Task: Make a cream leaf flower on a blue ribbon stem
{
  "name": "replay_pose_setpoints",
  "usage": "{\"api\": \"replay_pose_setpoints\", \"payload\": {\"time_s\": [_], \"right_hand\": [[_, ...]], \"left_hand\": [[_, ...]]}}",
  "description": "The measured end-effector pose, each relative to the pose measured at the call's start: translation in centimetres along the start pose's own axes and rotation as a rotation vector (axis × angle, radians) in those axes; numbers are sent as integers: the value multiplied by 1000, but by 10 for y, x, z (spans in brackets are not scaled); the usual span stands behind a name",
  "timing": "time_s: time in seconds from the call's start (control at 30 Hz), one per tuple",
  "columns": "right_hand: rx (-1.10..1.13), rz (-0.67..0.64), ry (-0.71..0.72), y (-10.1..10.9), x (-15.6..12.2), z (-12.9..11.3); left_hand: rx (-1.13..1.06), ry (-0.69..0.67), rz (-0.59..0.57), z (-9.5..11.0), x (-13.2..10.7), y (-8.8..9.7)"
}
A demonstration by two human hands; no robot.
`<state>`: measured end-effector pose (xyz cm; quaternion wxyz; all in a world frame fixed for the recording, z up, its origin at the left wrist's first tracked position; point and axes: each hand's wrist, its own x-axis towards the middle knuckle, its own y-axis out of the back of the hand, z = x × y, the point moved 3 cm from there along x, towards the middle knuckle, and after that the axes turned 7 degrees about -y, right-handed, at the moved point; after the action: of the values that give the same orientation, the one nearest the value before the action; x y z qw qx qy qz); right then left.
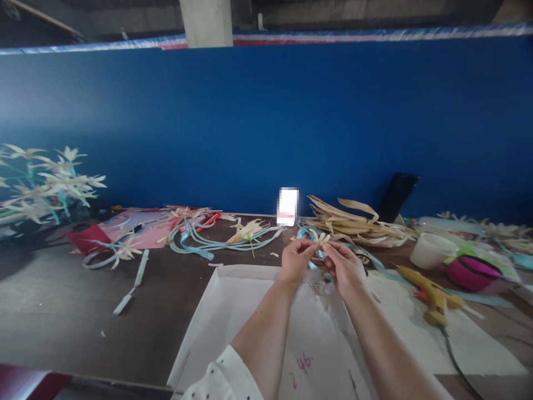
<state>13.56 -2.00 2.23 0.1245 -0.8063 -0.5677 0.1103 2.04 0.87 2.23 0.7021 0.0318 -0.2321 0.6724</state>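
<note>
Both hands meet over the far edge of a shallow white box. My left hand pinches a small pale flower of dry, husk-like strips between thumb and fingertips. From the other side my right hand closes its fingertips on the same flower. Light blue ribbon lies just behind the fingers. Beyond my right hand rests a pile of dry, tan husks. My fingers cover the flower's lower part.
A yellow glue gun with a cord lies on white paper at right, near a white cup and a magenta round container. A bright phone stands against the blue partition. Finished husk flowers stand at left.
</note>
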Motion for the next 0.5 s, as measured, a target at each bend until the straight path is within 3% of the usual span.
{"api": "replay_pose_setpoints", "payload": {"time_s": [0.5], "right_hand": [[16,27,-2,0,0,-1]], "left_hand": [[29,-41,0,-4,1,0]]}}
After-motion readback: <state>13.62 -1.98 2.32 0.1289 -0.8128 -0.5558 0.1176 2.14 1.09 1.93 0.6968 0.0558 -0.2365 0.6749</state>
